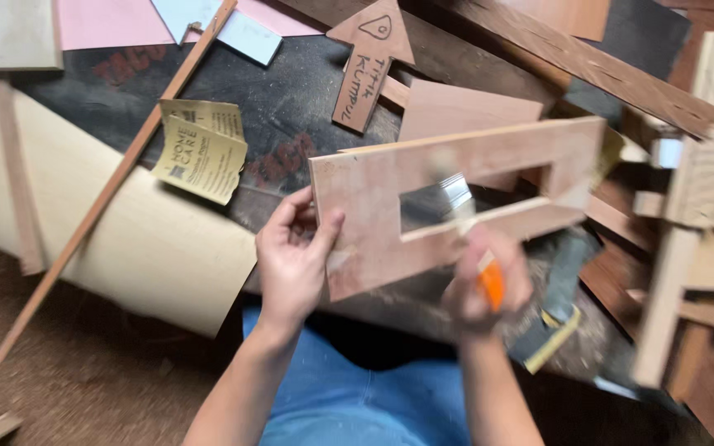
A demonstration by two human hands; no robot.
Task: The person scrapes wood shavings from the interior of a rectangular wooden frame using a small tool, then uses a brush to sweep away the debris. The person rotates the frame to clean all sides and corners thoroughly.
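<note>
Blue-trousered knees (349,396) sit lowest in view; above them the left hand (295,260) grips the end of a reddish plywood board with a long rectangular cut-out (373,206), held tilted over the sawdusty dark bench (291,107). The right hand (485,281), blurred, is closed around an orange-handled tool (491,281) at the cut-out. Folded yellow sandpaper sheets (200,149) lie well to the left.

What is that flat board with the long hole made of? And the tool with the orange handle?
The board looks like thin plywood or pressed wood: pale brown, matte, unpainted, with sawdust lying below it. The tool seems to have a shiny grey metal blade and an orange handle, likely plastic; motion blur leaves that uncertain.
</note>
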